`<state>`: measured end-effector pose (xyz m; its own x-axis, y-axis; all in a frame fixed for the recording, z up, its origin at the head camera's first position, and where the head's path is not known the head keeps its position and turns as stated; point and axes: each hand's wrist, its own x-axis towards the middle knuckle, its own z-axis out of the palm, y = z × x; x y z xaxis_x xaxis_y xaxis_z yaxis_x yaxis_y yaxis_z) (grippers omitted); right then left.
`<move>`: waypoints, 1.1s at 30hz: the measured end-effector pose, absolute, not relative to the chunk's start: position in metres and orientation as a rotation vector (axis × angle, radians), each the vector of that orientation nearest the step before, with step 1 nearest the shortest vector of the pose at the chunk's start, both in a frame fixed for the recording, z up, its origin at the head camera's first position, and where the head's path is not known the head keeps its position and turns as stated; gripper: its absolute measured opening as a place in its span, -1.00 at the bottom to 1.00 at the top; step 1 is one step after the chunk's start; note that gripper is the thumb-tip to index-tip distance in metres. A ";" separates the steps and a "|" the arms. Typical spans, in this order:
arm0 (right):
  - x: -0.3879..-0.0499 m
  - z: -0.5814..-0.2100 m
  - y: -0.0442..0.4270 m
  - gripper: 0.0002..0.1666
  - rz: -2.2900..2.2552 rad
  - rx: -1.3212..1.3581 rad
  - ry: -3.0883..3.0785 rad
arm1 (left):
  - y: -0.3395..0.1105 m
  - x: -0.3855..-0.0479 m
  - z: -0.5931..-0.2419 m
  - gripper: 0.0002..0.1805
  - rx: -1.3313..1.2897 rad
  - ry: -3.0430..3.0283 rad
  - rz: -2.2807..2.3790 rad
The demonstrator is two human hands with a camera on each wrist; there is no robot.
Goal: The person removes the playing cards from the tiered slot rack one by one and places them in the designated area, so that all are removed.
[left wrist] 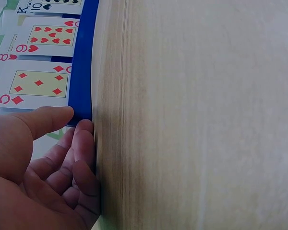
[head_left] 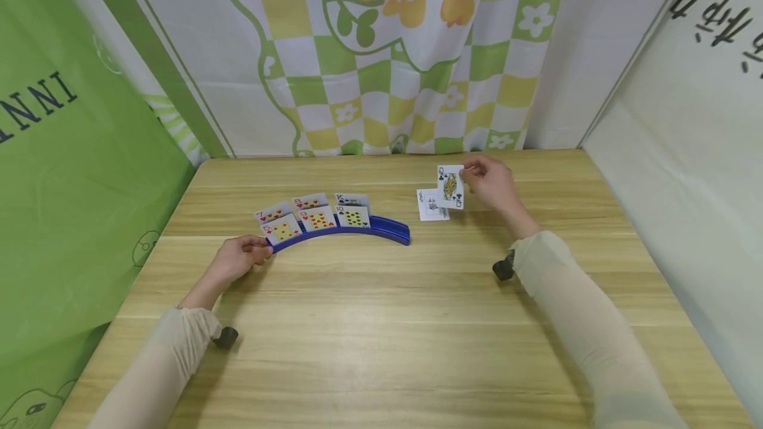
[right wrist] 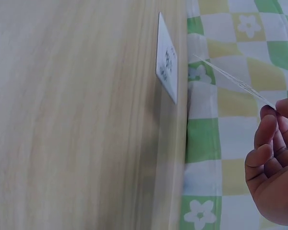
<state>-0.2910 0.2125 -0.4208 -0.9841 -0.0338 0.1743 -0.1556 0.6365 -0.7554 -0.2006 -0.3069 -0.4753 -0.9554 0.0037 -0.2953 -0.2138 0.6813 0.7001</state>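
A curved blue card holder point(head_left: 390, 229) stands left of the table's middle, with several cards in two rows. Its front row shows a five of diamonds point(head_left: 281, 229), a nine of hearts point(head_left: 318, 218) and a black ten point(head_left: 354, 216). The left hand point(head_left: 235, 260) pinches the holder's left end point(left wrist: 81, 112) between thumb and fingers. Off to the right, the right hand point(head_left: 491, 184) pinches a queen of clubs point(head_left: 450, 185) by its edge, above another card point(head_left: 432, 206). The right wrist view shows the held card point(right wrist: 235, 80) nearly edge-on.
The wooden table point(head_left: 369, 323) reaches back to a checked, flowered curtain point(head_left: 405, 85). A green cloth point(head_left: 77, 151) hangs on the left and a white one with dark writing point(head_left: 685, 118) on the right. Each wrist carries a black device point(head_left: 503, 267).
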 end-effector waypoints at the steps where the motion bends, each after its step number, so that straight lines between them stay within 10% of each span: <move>1: -0.291 -0.422 0.214 -0.70 1.272 0.158 -2.711 | -0.307 -0.201 -0.475 -0.49 -0.167 2.623 1.141; 33: -0.305 -0.441 0.230 -0.60 1.127 0.043 -2.948 | -0.306 -0.200 -0.474 -0.52 -0.170 2.598 1.177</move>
